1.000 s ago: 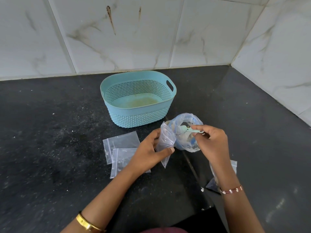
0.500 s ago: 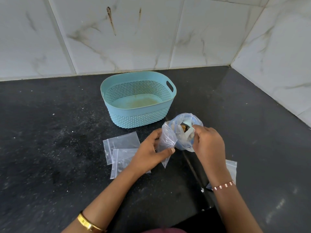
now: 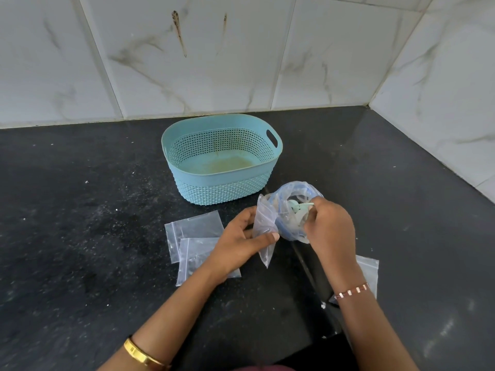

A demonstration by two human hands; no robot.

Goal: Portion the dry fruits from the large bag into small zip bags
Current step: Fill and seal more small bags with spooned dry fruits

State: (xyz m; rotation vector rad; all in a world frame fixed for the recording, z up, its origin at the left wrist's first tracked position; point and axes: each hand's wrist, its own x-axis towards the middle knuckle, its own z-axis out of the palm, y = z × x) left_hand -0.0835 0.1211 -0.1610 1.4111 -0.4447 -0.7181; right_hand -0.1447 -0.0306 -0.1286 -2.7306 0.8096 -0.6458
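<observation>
The basket point(image 3: 222, 159) is blocking the way behind the hands; flat zip bags point(image 3: 194, 228) are lying left.

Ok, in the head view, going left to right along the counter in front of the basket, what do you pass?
Two flat zip bags → left hand → small bag it holds → large bag → right hand with a spoon → another flat zip bag.
</observation>
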